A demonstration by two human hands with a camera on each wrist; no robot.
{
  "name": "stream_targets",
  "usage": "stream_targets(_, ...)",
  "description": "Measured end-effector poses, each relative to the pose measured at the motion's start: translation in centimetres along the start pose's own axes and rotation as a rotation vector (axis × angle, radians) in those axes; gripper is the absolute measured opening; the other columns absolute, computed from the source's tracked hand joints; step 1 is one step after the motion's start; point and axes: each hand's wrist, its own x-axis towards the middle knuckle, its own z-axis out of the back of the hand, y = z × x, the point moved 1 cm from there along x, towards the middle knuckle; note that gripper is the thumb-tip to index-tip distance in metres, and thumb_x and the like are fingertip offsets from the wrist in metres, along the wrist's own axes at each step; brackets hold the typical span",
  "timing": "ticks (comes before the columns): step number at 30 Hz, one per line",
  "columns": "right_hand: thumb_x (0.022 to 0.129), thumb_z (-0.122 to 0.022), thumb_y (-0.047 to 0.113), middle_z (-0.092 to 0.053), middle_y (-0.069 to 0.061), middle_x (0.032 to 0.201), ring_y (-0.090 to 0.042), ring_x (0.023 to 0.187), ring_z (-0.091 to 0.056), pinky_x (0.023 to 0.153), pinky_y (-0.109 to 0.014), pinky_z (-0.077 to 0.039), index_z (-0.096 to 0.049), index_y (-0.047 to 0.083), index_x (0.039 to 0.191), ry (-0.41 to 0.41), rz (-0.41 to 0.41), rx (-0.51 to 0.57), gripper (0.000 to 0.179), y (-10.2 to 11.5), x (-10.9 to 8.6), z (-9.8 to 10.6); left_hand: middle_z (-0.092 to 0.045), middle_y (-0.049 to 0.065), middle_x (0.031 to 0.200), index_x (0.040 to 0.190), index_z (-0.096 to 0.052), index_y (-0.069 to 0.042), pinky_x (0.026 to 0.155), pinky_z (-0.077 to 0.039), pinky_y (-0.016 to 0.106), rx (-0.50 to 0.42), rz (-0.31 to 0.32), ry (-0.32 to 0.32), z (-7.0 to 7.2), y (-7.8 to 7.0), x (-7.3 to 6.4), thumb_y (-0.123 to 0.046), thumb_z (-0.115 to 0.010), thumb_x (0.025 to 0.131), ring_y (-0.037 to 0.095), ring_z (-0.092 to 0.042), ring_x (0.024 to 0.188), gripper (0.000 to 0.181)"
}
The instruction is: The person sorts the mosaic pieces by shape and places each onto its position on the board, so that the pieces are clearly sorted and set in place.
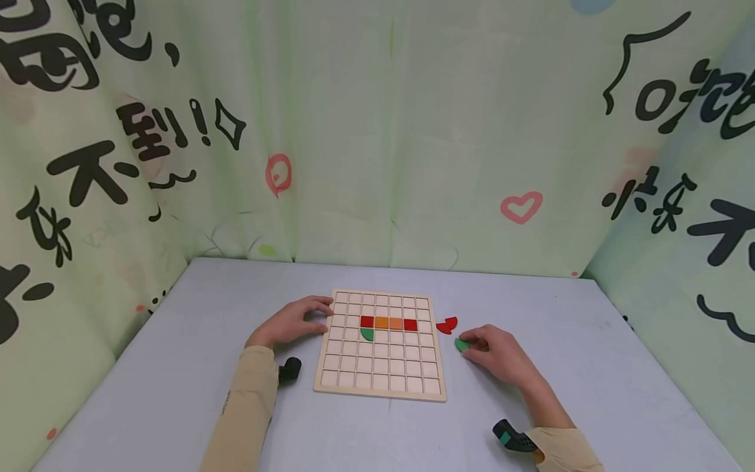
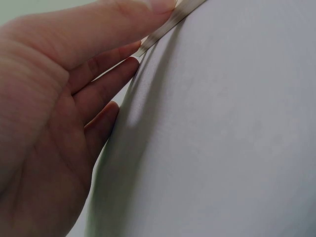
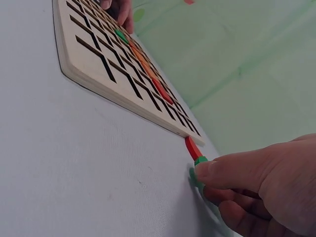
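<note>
A light wooden grid board (image 1: 380, 395) lies on the table. One of its rows holds a red square (image 1: 367, 322), two orange squares (image 1: 388, 323) and another red square (image 1: 410, 325). Below the left red square sits a green quarter-circle piece (image 1: 367, 335). My left hand (image 1: 293, 321) touches the board's left edge, thumb and fingers spread apart along it. Just right of the board, my right hand (image 1: 497, 352) pinches a second green piece (image 1: 461, 344) between thumb and fingers; the fingers hide part of it. Two red curved-edge pieces (image 1: 451, 322) lie between that hand and the board.
The white table (image 1: 366, 432) reaches to a pale green printed curtain (image 1: 389, 144) at the back and sides. A black wrist device (image 1: 289, 371) is by the left forearm, and another device (image 1: 512, 437) by the right one.
</note>
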Motion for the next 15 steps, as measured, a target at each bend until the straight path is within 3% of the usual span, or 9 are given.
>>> stream_targets(10,0.086,-0.074,0.007,-0.065,-0.008,0.104,-0.019,0.088,-0.060,0.078,-0.034,-0.056,-0.071,0.004,0.112,-0.058,0.054,0.019,0.026,1.6,0.2,0.1,-0.047,0.005,0.148,0.117,-0.067,-0.011,0.116,-0.028,0.047,0.011,0.012,-0.002,0.0,-0.1,-0.1,-0.017,-0.075,0.087,0.030,-0.033,0.142,0.032)
stream_targets(15,0.086,-0.074,0.007,-0.064,-0.007,0.102,-0.017,0.087,-0.062,0.077,-0.032,-0.056,-0.072,0.005,0.112,-0.041,0.083,0.040,0.026,2.7,0.4,-0.5,-0.047,0.005,0.148,0.117,-0.067,-0.011,0.116,-0.028,0.047,0.008,0.015,-0.001,0.0,-0.1,0.0,-0.017,-0.075,0.087,0.029,-0.033,0.142,0.032)
